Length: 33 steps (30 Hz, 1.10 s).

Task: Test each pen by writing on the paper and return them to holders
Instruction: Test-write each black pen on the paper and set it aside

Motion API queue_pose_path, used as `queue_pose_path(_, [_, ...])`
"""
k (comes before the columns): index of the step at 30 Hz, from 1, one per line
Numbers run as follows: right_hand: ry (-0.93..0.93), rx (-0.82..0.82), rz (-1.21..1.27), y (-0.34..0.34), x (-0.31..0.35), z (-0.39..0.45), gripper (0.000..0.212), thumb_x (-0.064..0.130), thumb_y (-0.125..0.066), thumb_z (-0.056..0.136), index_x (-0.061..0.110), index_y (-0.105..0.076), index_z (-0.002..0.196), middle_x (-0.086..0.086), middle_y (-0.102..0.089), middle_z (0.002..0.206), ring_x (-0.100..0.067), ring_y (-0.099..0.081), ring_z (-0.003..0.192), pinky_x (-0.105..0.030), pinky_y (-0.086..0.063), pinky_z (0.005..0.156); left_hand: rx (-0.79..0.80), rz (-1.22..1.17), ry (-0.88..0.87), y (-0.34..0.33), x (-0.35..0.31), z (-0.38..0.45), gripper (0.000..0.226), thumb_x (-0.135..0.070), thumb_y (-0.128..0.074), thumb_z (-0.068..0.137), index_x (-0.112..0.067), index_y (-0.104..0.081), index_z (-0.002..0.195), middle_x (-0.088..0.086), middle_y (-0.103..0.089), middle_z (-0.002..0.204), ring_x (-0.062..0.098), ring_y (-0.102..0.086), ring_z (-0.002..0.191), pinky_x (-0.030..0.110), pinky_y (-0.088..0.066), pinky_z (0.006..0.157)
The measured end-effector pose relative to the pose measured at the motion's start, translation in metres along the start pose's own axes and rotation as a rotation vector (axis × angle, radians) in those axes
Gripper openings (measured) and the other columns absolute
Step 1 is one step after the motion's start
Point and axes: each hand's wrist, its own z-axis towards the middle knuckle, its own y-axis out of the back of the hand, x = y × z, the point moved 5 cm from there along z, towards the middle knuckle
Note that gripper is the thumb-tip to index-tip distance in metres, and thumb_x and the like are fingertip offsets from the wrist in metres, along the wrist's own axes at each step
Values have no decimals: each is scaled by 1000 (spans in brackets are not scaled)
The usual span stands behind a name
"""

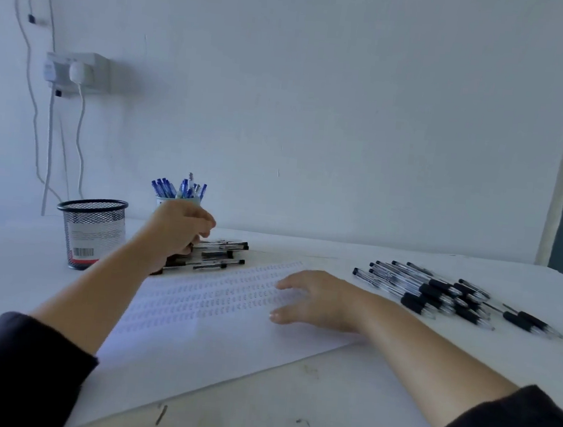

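- A wall socket (80, 73) with a white plug and hanging cables sits high at 10 o'clock on the pale wall.
- A black mesh cup (92, 232) stands on the white table (340, 408) at 9 o'clock, a label with a barcode on its side; what it holds cannot be seen.
- The left hand (176, 234) reaches out toward 11 o'clock, fingers curled over a small heap of black-capped pens (220, 259) lying just beyond the far edge of the paper. The fingertips are down among the pens, but whether they pinch one cannot be told.
- Behind that hand, at 12 o'clock, a pale cup (180, 200) is packed with blue pens (179, 188) standing upright, caps up; the hand hides most of the cup.
- A sheet of paper (199, 336) lies slanted across the middle of the table, its far half covered with rows of small written marks.
- The right hand (313, 300) rests flat on the paper's right part at about 1 o'clock, fingers spread and relaxed, holding nothing.
- At 2 o'clock, to the right of the paper and apart from it, a larger pile of clear pens with black grips (437, 293) lies on the table, tips pointing toward the right; two more lie just beside the pile at its right end.
- Dark sleeves (13, 373) cover both forearms near the lower corners.
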Motion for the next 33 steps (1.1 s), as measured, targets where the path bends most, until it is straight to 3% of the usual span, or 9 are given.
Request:
queue_pose_path(2, [-25, 10, 22, 0, -6, 1, 70, 56, -70, 71, 36, -48, 135, 8, -37, 149, -17, -34, 137, -39, -26, 114, -71, 393, -36, 12, 15, 12, 22, 1, -57, 86, -13, -66, 72, 11, -65, 82, 27, -58, 80, 32, -51, 71])
queue_pose_path(5, [-26, 10, 45, 2, -9, 1, 64, 48, -73, 73, 37, -50, 133, 8, -39, 147, -15, -36, 135, -36, -27, 114, 50, 658, 2, 9, 35, 19, 23, -1, -55, 85, -18, -69, 76, 9, -66, 96, 25, -58, 90, 33, -51, 82])
queue_pose_path(10, [-27, 37, 47, 3, -9, -2, 64, 46, -73, 75, 36, -48, 134, 8, -38, 148, -12, -36, 135, -33, -26, 114, 190, 767, -85, -12, 41, 16, 20, 2, -57, 83, -15, -62, 73, -1, -60, 85, 19, -55, 90, 27, -43, 78])
queue_pose_path(15, [-34, 49, 54, 4, -7, -6, 66, 47, -72, 76, 37, -46, 136, 9, -36, 148, -10, -35, 135, -30, -26, 112, 211, 864, -84, -17, 47, 16, 12, -3, -54, 88, -12, -57, 80, 4, -59, 92, 22, -55, 91, 25, -42, 77])
queue_pose_path(19, [-31, 55, 66, 5, -5, -9, 66, 45, -71, 78, 35, -45, 138, 9, -35, 149, -10, -34, 136, -28, -26, 111, 199, 984, -99, -17, 48, 16, 8, -10, -49, 93, -13, -51, 86, 6, -58, 98, 22, -52, 90, 37, -48, 89])
queue_pose_path(21, [-32, 55, 62, 5, -4, -9, 66, 45, -72, 78, 35, -45, 137, 8, -35, 149, -11, -34, 136, -28, -26, 111, 184, 913, -129, -18, 41, 15, 13, -13, -44, 97, -14, -49, 85, 6, -58, 96, 20, -50, 86, 36, -49, 86])
queue_pose_path(25, [-39, 57, 53, 6, -4, -10, 65, 46, -71, 78, 37, -45, 136, 7, -34, 149, -13, -34, 136, -29, -26, 110, -8, 556, -279, -16, 10, 8, 6, -12, -37, 100, -10, -44, 100, 9, -60, 90, 16, -53, 69, 21, -38, 53])
queue_pose_path(30, [-44, 67, 46, 7, -3, -11, 65, 46, -71, 78, 37, -44, 137, 8, -32, 150, -13, -33, 137, -29, -25, 111, -165, 365, -355, -16, -8, -2, 28, -4, -43, 97, -11, -54, 121, 3, -62, 87, 15, -54, 77, 23, -38, 61])
queue_pose_path(33, [-43, 72, 46, 7, -2, -11, 65, 45, -70, 79, 36, -44, 138, 8, -32, 150, -12, -32, 137, -27, -24, 110, -186, 360, -410, -18, -13, -5, 15, -9, -52, 95, -12, -65, 101, 1, -63, 81, 21, -56, 74, 24, -39, 58])
